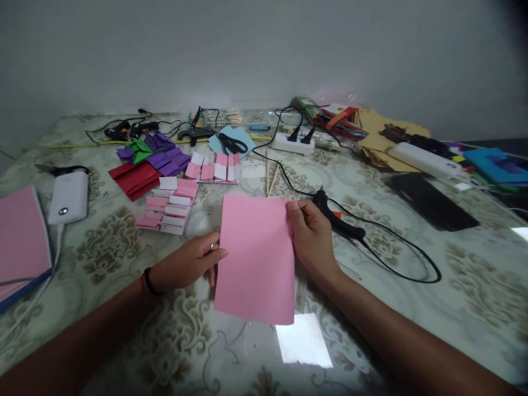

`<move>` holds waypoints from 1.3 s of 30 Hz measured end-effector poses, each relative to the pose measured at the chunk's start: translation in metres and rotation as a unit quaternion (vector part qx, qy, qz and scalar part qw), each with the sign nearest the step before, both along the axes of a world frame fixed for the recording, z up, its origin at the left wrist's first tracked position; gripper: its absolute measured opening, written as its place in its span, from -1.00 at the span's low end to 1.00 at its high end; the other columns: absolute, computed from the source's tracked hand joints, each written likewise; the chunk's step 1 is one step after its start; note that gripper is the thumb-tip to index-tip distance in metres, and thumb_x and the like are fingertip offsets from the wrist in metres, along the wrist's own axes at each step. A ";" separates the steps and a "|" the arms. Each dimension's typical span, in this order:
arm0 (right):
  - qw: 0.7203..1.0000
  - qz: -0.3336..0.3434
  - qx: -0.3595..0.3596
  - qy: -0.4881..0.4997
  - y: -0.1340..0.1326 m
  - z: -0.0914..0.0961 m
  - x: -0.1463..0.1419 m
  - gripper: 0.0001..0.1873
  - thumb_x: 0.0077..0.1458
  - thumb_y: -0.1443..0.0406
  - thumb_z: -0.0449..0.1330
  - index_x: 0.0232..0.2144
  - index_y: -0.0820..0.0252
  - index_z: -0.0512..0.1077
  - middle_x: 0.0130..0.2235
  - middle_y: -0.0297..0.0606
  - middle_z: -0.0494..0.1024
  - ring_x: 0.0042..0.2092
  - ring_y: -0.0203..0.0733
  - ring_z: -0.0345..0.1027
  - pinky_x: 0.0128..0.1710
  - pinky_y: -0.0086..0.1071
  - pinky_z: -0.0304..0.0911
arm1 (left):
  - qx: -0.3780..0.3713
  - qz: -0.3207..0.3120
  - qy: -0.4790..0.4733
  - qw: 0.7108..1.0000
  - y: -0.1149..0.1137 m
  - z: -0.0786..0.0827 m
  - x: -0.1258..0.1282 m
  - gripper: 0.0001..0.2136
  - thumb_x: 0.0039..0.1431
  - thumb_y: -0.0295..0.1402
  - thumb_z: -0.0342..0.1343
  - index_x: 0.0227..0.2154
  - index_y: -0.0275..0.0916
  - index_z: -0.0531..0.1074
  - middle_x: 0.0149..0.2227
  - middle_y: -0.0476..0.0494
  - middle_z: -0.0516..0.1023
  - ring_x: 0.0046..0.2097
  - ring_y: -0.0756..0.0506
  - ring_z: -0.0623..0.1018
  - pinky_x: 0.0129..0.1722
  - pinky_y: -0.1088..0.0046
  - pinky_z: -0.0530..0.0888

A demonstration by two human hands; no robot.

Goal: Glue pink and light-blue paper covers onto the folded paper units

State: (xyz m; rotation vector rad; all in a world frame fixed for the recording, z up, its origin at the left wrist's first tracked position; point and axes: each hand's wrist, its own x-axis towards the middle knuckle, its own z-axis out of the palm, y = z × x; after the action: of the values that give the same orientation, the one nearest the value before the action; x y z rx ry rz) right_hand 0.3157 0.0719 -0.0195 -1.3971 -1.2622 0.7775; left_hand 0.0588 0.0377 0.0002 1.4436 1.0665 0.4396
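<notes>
A flat pink sheet of paper [258,258] is held up between my hands above the patterned table. My left hand [202,256] pinches its left edge, thumb in front and fingers behind. At the upper right corner my right hand [311,234] grips the sheet, its thumb on the front face. Just beyond my right hand lies a black hot glue gun [336,217] with its cord looping right. Folded pink and white paper pieces [169,204] sit to the far left of the sheet, with a second pink and white group [214,166] behind them.
Red folded paper [136,179] and purple pieces [167,154] lie at back left. Black scissors [233,144] rest on light blue paper. A white power strip [293,144] stands behind. A phone [433,201] lies right; a white power bank [69,197] and pink paper stack [22,236] left.
</notes>
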 end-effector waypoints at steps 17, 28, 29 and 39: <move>0.964 0.186 -0.159 0.101 0.008 -0.003 0.008 -0.38 0.11 -0.24 0.32 -0.54 0.13 0.35 -0.54 -0.41 0.28 -0.50 -0.30 0.04 -0.50 -0.37 0.00 | 0.016 0.073 0.004 0.997 0.005 -0.006 -0.002 -0.71 0.37 -0.10 0.08 -0.36 -0.14 0.21 -0.64 0.28 0.19 -0.75 0.08 0.36 -0.74 0.63 0.13; 0.929 0.296 -0.215 0.053 0.016 0.004 0.023 -0.34 0.15 -0.26 0.27 -0.53 0.20 0.47 -0.51 -0.32 0.43 -0.46 -0.27 0.19 -0.40 -0.34 0.11 | -0.009 0.105 -0.044 0.993 0.009 -0.016 -0.006 -0.67 0.33 0.00 0.15 -0.32 -0.13 0.25 -0.57 0.15 0.41 -0.75 0.00 0.44 -0.79 0.55 0.24; 0.933 0.292 -0.208 0.039 0.016 0.004 0.023 -0.33 0.16 -0.27 0.25 -0.54 0.20 0.46 -0.52 -0.33 0.41 -0.47 -0.28 0.16 -0.41 -0.34 0.08 | -0.012 0.097 -0.039 0.994 0.009 -0.015 -0.007 -0.68 0.34 -0.01 0.14 -0.29 -0.14 0.28 -0.55 0.13 0.43 -0.74 0.00 0.45 -0.79 0.54 0.24; 0.939 0.294 -0.176 0.013 0.011 0.010 0.018 -0.33 0.28 -0.24 0.15 -0.57 0.17 0.35 -0.59 -0.39 0.35 -0.53 -0.32 0.13 -0.47 -0.36 0.01 | 0.013 0.056 0.041 0.998 0.015 -0.006 -0.016 -0.73 0.36 -0.08 0.11 -0.27 -0.17 0.30 -0.57 0.15 0.40 -0.71 -0.01 0.49 -0.71 0.55 0.18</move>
State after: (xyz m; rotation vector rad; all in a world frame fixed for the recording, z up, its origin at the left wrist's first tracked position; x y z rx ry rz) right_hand 0.3342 0.0826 -0.0097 -1.2767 -1.5993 1.4850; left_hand 0.0424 0.0528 -0.0060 1.4396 1.2152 0.4799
